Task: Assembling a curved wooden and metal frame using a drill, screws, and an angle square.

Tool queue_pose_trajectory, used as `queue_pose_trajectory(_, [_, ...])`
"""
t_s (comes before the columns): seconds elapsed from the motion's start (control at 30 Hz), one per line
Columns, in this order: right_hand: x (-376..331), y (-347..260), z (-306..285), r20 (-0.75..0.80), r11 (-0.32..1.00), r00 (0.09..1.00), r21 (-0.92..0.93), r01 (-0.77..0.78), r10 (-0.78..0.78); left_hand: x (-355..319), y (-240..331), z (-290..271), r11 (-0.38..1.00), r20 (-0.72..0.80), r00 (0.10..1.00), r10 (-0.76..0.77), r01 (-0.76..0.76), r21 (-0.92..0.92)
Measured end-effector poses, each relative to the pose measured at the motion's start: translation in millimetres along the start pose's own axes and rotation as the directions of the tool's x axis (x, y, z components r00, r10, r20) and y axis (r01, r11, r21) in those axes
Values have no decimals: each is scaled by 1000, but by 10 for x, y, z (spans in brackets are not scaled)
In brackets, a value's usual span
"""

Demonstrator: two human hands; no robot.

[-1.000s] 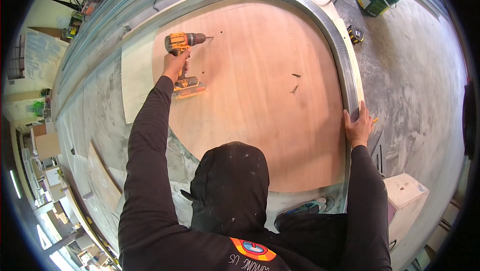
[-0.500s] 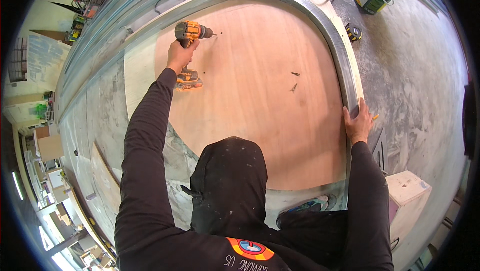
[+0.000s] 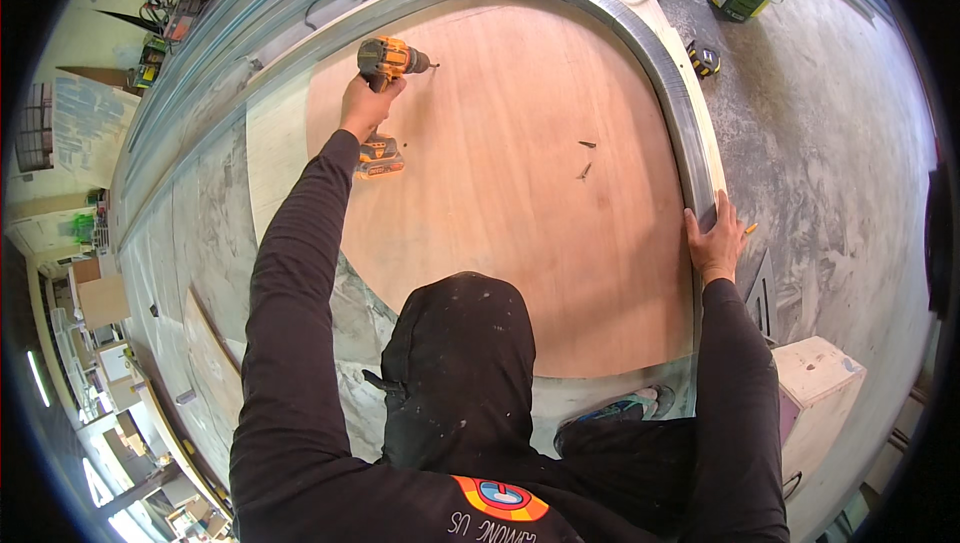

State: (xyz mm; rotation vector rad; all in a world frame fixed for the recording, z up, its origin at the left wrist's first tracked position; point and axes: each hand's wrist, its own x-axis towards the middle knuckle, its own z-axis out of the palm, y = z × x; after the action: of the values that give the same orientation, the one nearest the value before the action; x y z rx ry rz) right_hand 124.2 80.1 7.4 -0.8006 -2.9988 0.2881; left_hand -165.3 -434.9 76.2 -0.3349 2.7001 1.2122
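One drill (image 3: 385,55) over one big wood board (image 3: 500,223), with a bent metal strip (image 3: 666,78) along its edge.
On the left, the left hand (image 3: 370,106) is closed around the handle of the drill. It holds the drill over the far left part of the wood board, with the thin tip (image 3: 434,66) pointing right. I cannot tell if the tip touches the wood. Right of the middle, two little dark bits (image 3: 587,145), maybe screws, lie loose, so they look not used yet. The metal strip already bends around the far and right sides, so the bending looks done there. On the right, the right hand (image 3: 714,243) grips the metal strip, thumb on one side and fingers on the other. A yellow pencil (image 3: 751,229) pokes out beside it.
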Motion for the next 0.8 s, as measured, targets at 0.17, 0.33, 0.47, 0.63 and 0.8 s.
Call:
queue_pose_trajectory(0.17, [-6, -16, 7, -23, 1000, 1000, -9, 18, -18, 77, -58, -2, 995, -47, 996, 71, -68, 75])
queue_pose_trajectory(0.33, [-19, -46, 14, 11, 1000, 1000, 6, -1, 0, 41, 28, 25, 991, -7, 994, 110, -109, 76])
queue_pose_trajectory(0.47, [9, -81, 22, 69, 997, 998, 80, -19, 14, 273, -66, -6, 924, -81, 983, 168, -128, 361])
queue_pose_trajectory(0.63, [11, -16, -29, 23, 1000, 1000, -9, -8, 9, 185, 174, -35, 962, -9, 1000, 15, -12, 271])
queue_pose_trajectory(0.8, [-1, -21, -40, 55, 1000, 998, 11, -22, 22, 85, 191, 34, 984, 44, 984, -174, 175, -37])
